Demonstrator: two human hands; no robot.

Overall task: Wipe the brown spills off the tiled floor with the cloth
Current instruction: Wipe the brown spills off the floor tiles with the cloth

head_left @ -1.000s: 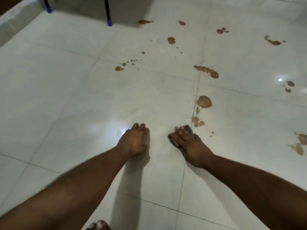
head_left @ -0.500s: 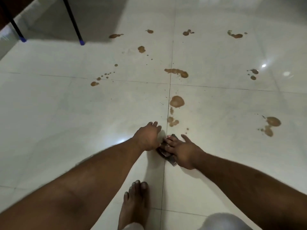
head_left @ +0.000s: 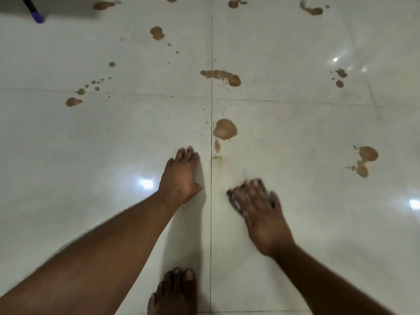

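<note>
Your right hand (head_left: pixel 259 208) pressed flat on the cloth (head_left: pixel 234 198); your left hand (head_left: pixel 181 176) rested, fingers straight, on the floor (head_left: pixel 91 155) near the spills (head_left: pixel 225 129).

Single head cam, wide-angle, pointing steeply down and forward at the floor (head_left: pixel 91 155). Close range: both forearms enter from the bottom edge, one foot (head_left: pixel 175 292) at bottom centre. No second view, no overlap.

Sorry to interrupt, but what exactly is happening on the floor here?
A person is crouched over the tiled floor, wiping brown spills. The right hand presses a dark cloth flat on the tile while the left hand braces on the floor. A round spill just ahead and many farther ones remain.
</note>
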